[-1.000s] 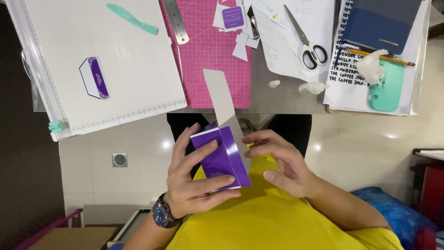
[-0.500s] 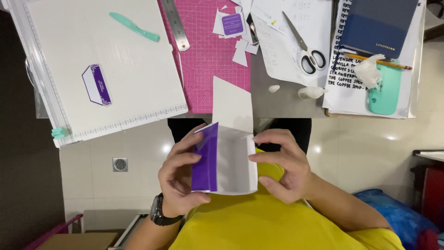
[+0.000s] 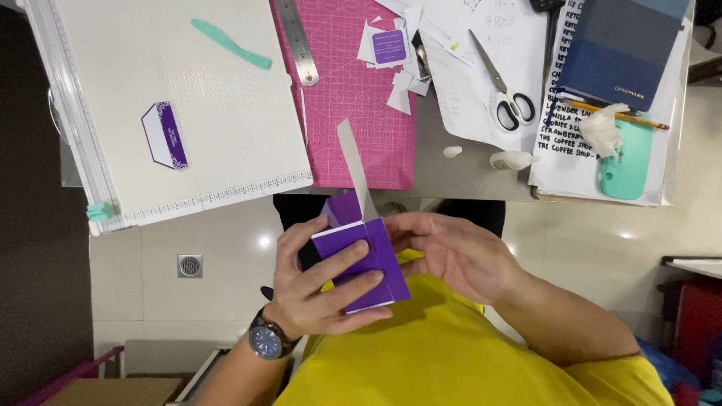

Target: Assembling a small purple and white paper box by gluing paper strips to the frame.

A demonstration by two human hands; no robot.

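Note:
A purple paper box (image 3: 365, 259), folded from card with a white inside, is held in front of my chest below the table edge. One long white flap sticks up from it towards the table. My left hand (image 3: 316, 289), with a wristwatch, wraps around the box's purple face, fingers across its front. My right hand (image 3: 451, 252) touches the box's right side with its fingertips near the flap's base.
The table above holds a white scoring board (image 3: 188, 98) with a teal folding tool (image 3: 229, 43) and a purple-and-white card piece (image 3: 165, 135), a pink cutting mat (image 3: 357, 98), a steel ruler (image 3: 297, 41), scissors (image 3: 504, 83), paper scraps, a notebook and pencil.
The box has been turned in my hands: half a second ago its white inside faced me, now its purple side does. The flap stands narrower, edge-on.

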